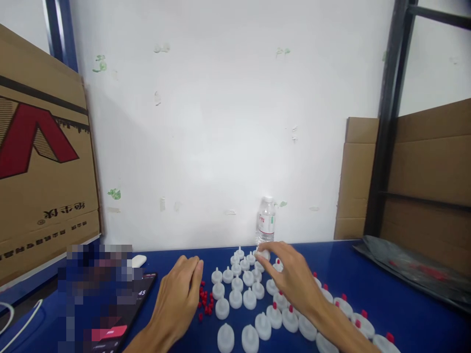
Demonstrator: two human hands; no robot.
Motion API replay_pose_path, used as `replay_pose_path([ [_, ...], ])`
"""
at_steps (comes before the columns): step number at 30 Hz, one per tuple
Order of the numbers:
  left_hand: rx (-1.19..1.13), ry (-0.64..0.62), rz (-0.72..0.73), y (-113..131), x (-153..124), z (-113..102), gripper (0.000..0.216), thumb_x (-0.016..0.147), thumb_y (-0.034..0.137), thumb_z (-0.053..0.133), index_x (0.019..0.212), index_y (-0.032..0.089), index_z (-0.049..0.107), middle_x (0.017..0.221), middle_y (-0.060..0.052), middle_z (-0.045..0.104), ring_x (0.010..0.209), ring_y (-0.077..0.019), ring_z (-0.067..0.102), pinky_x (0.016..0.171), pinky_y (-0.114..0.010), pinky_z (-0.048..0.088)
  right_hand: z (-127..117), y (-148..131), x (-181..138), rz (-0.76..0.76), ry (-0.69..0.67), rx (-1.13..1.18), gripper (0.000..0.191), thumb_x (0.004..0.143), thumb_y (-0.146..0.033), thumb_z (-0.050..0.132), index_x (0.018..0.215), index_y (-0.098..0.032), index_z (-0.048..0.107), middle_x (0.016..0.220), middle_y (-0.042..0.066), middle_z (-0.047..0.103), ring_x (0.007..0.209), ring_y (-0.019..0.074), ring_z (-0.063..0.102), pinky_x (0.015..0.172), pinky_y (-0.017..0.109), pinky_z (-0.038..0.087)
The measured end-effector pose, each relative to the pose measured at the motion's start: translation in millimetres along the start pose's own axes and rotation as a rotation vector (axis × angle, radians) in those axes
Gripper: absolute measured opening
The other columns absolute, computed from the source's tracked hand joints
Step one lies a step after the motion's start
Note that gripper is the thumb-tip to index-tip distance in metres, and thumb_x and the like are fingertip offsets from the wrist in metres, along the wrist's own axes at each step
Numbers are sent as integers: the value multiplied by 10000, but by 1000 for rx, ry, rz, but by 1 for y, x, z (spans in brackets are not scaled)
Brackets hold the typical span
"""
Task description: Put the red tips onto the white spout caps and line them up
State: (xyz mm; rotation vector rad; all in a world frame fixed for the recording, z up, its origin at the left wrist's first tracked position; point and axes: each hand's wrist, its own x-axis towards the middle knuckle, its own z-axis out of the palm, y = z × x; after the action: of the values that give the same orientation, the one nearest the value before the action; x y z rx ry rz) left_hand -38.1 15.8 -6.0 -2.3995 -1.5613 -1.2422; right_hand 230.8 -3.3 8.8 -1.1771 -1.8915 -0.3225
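Several white plastic caps (236, 290) stand in rows on the blue table (386, 299). Some caps at the right carry red tips (344, 305). A small heap of loose red tips (205, 300) lies left of the rows. My left hand (179, 295) rests beside that heap, fingers curled down over the table, with what they hold hidden. My right hand (290, 277) reaches over the rows and pinches a white cap (263, 254) at the far end, just in front of a water bottle.
A clear water bottle (266, 220) stands by the white wall. A phone (121, 314) and white cables (14, 318) lie at the left. Cardboard boxes (40, 162) flank both sides. A dark plastic bag (412, 269) lies at the right by a black rack.
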Motion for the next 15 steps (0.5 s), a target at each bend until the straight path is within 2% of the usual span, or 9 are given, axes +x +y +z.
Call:
replay_pose_path([
  [2,107,-54,-6,-6,6,1,393,1043,384,274,729,242,462,721,-4,545,732,-217,532,667,-343,394,0,-8,-1,28,-102,101,106,984,-327,585,1034,-259,649,1048,40,714,1001,234,660,890,390,527],
  [4,158,-105,-10,-11,8,4,360,1041,347,280,796,234,519,809,-27,585,829,-240,547,737,-370,422,2,-19,-5,-29,-207,174,87,973,-324,607,1001,-260,659,1115,38,695,1080,235,626,941,391,500],
  [6,179,-149,-18,-16,7,8,346,1034,298,287,866,221,579,902,-51,605,908,-252,554,790,-387,442,5,-29,-8,-79,-294,207,66,958,-306,632,977,-256,672,1117,32,683,1078,227,610,947,384,487],
  [10,164,-237,-9,-28,3,14,366,1004,171,303,984,200,668,1035,-82,630,987,-241,580,836,-372,472,9,-34,-14,-98,-411,205,58,942,-294,662,953,-248,696,899,-1,700,908,196,614,885,362,479],
  [15,150,-270,-10,-33,3,18,328,940,93,415,1079,211,687,1017,-66,691,1011,-228,621,876,-355,492,9,-36,-18,-127,-497,206,32,916,-272,695,897,-253,713,827,-33,725,876,186,618,865,345,452],
])
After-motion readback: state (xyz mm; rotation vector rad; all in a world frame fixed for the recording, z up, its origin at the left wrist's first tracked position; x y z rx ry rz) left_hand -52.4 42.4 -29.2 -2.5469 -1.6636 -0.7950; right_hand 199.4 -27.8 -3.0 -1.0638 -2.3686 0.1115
